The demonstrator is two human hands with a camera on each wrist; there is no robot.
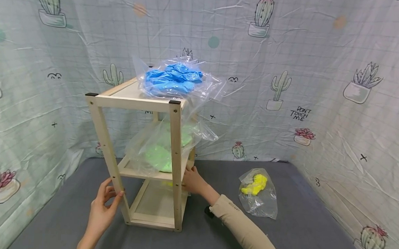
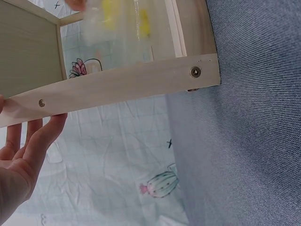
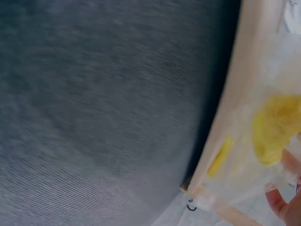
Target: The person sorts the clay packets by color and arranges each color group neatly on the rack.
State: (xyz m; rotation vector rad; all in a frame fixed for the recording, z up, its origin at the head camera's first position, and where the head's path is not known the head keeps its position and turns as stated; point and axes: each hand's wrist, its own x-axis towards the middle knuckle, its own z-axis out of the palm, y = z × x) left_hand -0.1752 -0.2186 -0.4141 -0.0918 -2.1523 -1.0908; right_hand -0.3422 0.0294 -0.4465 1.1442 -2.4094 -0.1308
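Note:
A three-tier wooden shelf (image 1: 135,104) stands on the grey surface. My left hand (image 1: 103,205) holds its front left post (image 1: 106,150), thumb on one side and fingers on the other. On the shelf's right side, my right hand (image 1: 196,182) reaches in below the middle tier. In the right wrist view its fingers and thumb pinch the edge of a clear plastic bag with a yellow lump (image 3: 277,127) inside. Crumpled blue material in a clear bag (image 1: 174,79) lies on the top tier. A bag with green contents (image 1: 159,156) lies on the middle tier.
Another clear bag with a yellow lump (image 1: 255,184) lies on the grey surface (image 1: 302,225) to the right of the shelf. A cactus-print cloth (image 1: 217,14) hangs behind and along both sides.

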